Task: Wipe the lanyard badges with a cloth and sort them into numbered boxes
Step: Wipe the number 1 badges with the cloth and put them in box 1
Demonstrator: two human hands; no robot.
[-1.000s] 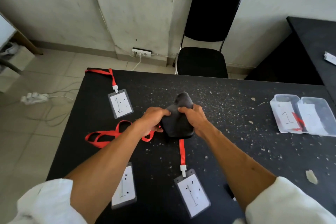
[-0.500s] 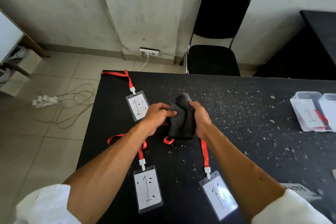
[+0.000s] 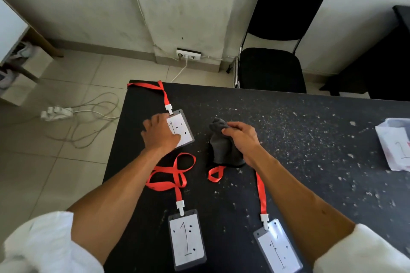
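White fabric sleeves (image 3: pixel 46 246) sit bunched up at both elbows.

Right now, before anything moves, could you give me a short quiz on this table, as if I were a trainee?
1. True or false: the right hand holds the dark cloth.
2. How many badges lie on the table outside the box? A two, B three, C five.
3. Fill in: the left hand touches the far badge, which bears the number ___.
Key: 1 true. 2 B: the far badge, the near left badge and the near right badge. 3 one.
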